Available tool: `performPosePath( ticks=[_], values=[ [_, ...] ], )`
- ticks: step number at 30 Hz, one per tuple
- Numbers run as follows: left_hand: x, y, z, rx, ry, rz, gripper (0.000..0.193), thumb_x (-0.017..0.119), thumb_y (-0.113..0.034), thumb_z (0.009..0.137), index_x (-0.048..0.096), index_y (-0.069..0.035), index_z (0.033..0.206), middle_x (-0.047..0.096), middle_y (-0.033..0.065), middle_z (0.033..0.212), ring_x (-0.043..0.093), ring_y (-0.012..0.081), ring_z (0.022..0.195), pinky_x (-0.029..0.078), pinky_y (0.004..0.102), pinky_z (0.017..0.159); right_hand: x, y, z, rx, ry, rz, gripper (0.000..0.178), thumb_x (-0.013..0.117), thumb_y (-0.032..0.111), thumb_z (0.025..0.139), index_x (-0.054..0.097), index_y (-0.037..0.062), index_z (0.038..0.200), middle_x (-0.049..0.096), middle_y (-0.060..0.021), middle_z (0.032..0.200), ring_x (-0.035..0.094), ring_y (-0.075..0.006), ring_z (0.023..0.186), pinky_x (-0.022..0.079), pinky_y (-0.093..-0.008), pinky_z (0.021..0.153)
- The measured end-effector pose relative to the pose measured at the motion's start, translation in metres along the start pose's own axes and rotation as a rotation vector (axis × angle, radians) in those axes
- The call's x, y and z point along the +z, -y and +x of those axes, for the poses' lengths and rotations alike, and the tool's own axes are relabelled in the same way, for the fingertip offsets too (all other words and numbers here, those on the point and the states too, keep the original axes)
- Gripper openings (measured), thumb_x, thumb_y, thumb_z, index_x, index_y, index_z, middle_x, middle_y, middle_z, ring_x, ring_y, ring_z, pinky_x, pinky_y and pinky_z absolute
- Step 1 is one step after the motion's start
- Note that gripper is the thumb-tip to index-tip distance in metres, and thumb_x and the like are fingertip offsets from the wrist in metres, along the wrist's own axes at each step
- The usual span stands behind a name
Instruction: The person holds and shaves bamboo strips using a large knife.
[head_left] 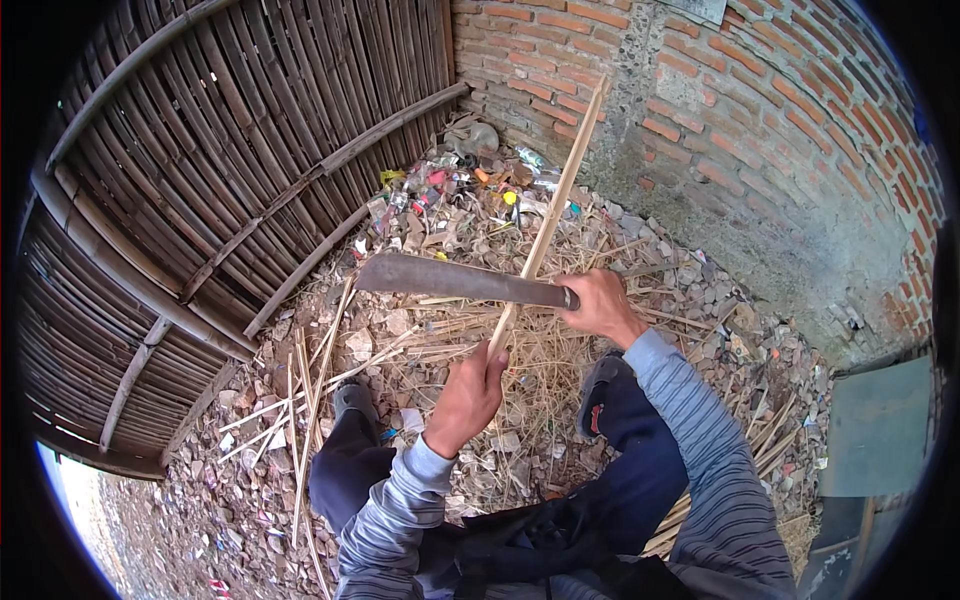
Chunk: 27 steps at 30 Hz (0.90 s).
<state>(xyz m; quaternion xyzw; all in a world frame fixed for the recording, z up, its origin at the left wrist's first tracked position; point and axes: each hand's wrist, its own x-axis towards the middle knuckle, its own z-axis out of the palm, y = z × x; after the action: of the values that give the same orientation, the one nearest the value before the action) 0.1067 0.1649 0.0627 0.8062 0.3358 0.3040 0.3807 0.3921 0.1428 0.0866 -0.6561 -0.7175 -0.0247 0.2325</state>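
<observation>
My left hand (468,400) is closed round the near end of a long, pale split bamboo strip (560,200), which slants up and away toward the brick wall. In my right hand (600,308) is the handle of a machete (440,280). Its broad, dark blade points left and crosses the strip a little beyond my left hand, touching it or very close to it. Below my hands, thin bamboo slivers and shavings (540,365) are heaped on the ground between my feet.
A slatted bamboo wall (250,130) rises on the left and a brick wall (760,130) at the back and right. Rubble and coloured litter (470,190) lie in the corner. More strips (305,420) rest by my left foot and others (770,440) at right, near a grey-green panel (878,428).
</observation>
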Motion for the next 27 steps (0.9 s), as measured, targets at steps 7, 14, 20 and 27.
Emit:
performPosePath(
  ticks=[7, 14, 20, 27],
  values=[
    [0.011, 0.004, -0.011, 0.083, 0.030, 0.144, 0.031, 0.058, -0.017, 0.106, 0.054, 0.010, 0.121, 0.061, 0.0307, 0.068, 0.062, 0.0519, 0.065, 0.046, 0.0568, 0.057, 0.002, -0.060, -0.011, 0.275, -0.207, -0.004, 0.022, 0.076, 0.022, 0.082, 0.078, 0.0022, 0.091, 0.067, -0.0128, 0.064, 0.068, -0.0326, 0.059, 0.056, -0.0467, 0.065],
    [0.014, 0.001, -0.006, 0.046, 0.001, 0.350, 0.019, 0.050, -0.018, 0.109, 0.048, 0.001, 0.109, 0.064, 0.0260, 0.064, 0.066, 0.0485, 0.059, 0.052, 0.0583, 0.054, -0.002, -0.021, -0.017, 0.113, 0.042, 0.036, 0.024, 0.075, 0.020, 0.078, 0.080, 0.0079, 0.098, 0.069, -0.0108, 0.062, 0.070, -0.0299, 0.056, 0.058, -0.0428, 0.062],
    [0.016, -0.007, -0.004, -0.058, 0.040, 0.408, 0.019, 0.052, -0.017, 0.108, 0.047, 0.000, 0.112, 0.065, 0.0292, 0.068, 0.064, 0.0512, 0.061, 0.051, 0.0605, 0.056, 0.002, -0.005, -0.010, 0.110, 0.070, 0.057, 0.026, 0.074, 0.019, 0.076, 0.081, 0.0088, 0.098, 0.069, -0.0132, 0.065, 0.070, -0.0340, 0.060, 0.057, -0.0446, 0.063],
    [0.011, -0.004, -0.001, 0.000, 0.020, 0.338, 0.019, 0.052, -0.017, 0.108, 0.047, 0.000, 0.114, 0.064, 0.0301, 0.066, 0.064, 0.0526, 0.062, 0.050, 0.0617, 0.056, 0.012, -0.006, -0.006, 0.128, -0.001, 0.069, 0.030, 0.075, 0.022, 0.076, 0.081, 0.0101, 0.103, 0.069, -0.0147, 0.065, 0.069, -0.0331, 0.057, 0.058, -0.0454, 0.062]
  ],
)
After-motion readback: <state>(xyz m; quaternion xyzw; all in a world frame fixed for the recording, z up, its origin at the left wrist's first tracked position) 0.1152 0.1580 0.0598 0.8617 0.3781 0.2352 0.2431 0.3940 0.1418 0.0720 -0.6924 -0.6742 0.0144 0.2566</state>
